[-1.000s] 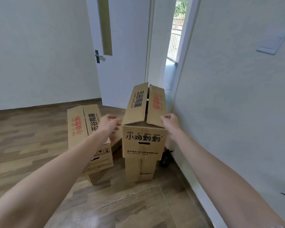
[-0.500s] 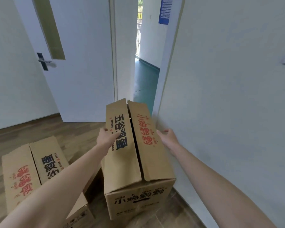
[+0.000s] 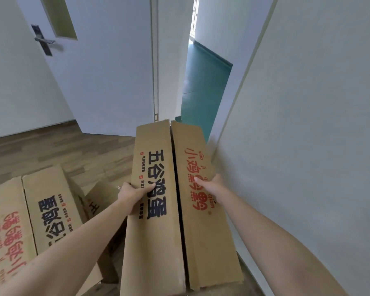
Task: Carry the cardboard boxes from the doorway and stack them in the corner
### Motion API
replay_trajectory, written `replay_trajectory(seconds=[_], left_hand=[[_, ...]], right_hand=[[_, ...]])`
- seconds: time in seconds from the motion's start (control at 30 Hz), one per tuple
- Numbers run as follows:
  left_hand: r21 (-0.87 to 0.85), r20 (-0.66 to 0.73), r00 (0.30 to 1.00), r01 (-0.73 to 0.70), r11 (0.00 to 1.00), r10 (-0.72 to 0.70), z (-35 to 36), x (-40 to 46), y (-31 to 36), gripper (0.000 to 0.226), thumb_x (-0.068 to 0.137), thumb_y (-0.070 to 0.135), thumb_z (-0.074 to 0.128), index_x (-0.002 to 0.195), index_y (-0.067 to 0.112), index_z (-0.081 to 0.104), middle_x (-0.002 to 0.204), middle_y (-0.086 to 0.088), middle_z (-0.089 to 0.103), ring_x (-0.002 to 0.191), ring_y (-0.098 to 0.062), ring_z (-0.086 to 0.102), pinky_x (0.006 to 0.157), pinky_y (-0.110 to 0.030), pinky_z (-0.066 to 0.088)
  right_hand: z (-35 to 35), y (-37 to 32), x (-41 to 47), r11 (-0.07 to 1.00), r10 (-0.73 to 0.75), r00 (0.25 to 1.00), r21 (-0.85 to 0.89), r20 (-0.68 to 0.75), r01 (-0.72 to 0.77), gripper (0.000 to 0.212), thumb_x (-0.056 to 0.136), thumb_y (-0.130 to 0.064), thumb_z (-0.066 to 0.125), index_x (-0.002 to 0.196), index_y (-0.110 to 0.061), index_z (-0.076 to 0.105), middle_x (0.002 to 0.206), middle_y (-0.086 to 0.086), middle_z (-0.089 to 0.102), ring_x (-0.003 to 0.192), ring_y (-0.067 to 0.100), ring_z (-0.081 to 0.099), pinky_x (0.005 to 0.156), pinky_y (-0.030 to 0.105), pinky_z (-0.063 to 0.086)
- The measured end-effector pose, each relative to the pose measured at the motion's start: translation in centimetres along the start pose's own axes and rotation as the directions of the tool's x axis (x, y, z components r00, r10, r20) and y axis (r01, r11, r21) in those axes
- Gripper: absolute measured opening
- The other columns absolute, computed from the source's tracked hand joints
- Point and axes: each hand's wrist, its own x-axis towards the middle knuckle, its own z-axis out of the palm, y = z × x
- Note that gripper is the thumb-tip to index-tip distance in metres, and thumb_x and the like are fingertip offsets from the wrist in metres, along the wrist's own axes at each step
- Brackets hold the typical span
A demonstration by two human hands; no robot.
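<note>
A long cardboard box (image 3: 158,242) with black and red print on its two top flaps fills the lower middle, close in front of me by the right wall. My left hand (image 3: 132,194) grips its left side, thumb curled over the left flap. My right hand (image 3: 210,186) holds its right side, thumb on the red-printed flap, fingers hidden behind the edge. A second box (image 3: 30,221) of the same kind stands at the lower left, with a further box (image 3: 98,201) partly hidden between the two.
A white door (image 3: 98,67) with a metal handle (image 3: 44,40) stands open behind the boxes. The doorway gap shows a green corridor floor (image 3: 203,82). A white wall (image 3: 308,124) runs along the right. Wooden floor (image 3: 62,150) lies at the left.
I have come closer to the box and it now fills more of the view. Both hands have closed on its sides, thumbs over the top flaps.
</note>
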Motion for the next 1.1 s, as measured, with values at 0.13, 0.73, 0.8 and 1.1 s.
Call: replay_trajectory(seconds=[0.13, 0.73, 0.8, 1.1], left_hand=[[0.000, 0.001, 1.000, 0.009, 1.000, -0.009, 1.0, 1.4, 0.6, 0.079, 0.065, 0.040, 0.092, 0.125, 0.013, 0.048, 0.115, -0.010, 0.064, 0.105, -0.028, 0.063, 0.091, -0.048, 0.053], [-0.053, 0.015, 0.996, 0.087, 0.995, -0.087, 3.4, 2.1, 0.1, 0.078, 0.064, 0.033, 0.093, 0.127, 0.012, 0.052, 0.117, -0.013, 0.067, 0.108, -0.031, 0.063, 0.091, -0.049, 0.052], [-0.064, 0.031, 0.996, 0.081, 0.995, -0.079, 3.3, 1.3, -0.1, 0.080, 0.063, 0.032, 0.094, 0.128, 0.013, 0.053, 0.118, -0.012, 0.067, 0.109, -0.032, 0.063, 0.095, -0.052, 0.051], [-0.018, 0.226, 0.972, -0.063, 0.998, 0.066, 1.9, -7.5, -3.4, 0.076, 0.068, 0.034, 0.091, 0.130, 0.014, 0.051, 0.119, -0.012, 0.064, 0.108, -0.030, 0.059, 0.093, -0.049, 0.044]], right_hand=[[0.5, -0.2, 2.7, 1.000, 0.023, 1.000, -0.018, -0.018, -0.023, 0.090, 0.077, -0.037, 0.088, 0.141, -0.009, 0.032, 0.149, 0.016, 0.048, 0.138, 0.036, 0.049, 0.113, 0.056, 0.041], [-0.8, 1.6, 4.5, 0.998, 0.052, 0.998, 0.020, -0.021, -0.052, 0.074, 0.064, -0.029, 0.098, 0.118, -0.009, 0.051, 0.126, 0.014, 0.066, 0.120, 0.036, 0.062, 0.101, 0.055, 0.051], [-1.1, 2.0, 3.9, 0.997, 0.060, 0.998, 0.042, -0.007, -0.060, 0.078, 0.061, -0.028, 0.099, 0.119, -0.009, 0.050, 0.126, 0.013, 0.065, 0.121, 0.035, 0.061, 0.103, 0.058, 0.050], [-3.5, 7.9, -8.1, 0.996, 0.026, 0.989, 0.088, -0.143, -0.013, 0.063, 0.059, -0.034, 0.099, 0.106, -0.014, 0.061, 0.118, 0.010, 0.071, 0.117, 0.034, 0.065, 0.102, 0.055, 0.052]])
